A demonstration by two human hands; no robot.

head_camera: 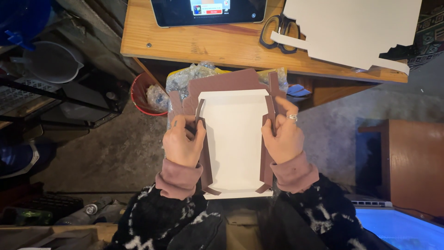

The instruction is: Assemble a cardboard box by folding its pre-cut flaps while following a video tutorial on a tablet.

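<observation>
Item: brown-backed card cutout (233, 139), held in the air. Our left hand (182, 141) and right hand (284, 136) pinch its side flaps; uneven pressure risks creasing or tearing them.

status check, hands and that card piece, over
Left hand and right hand each gripping a side flap. Brown-and-white card cutout held flat, mid-air. Nothing in the way.

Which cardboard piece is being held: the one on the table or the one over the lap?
The brown-edged cut cardboard over the lap, both hands gripping its side flaps; the white sheet lies untouched on the table.
</observation>
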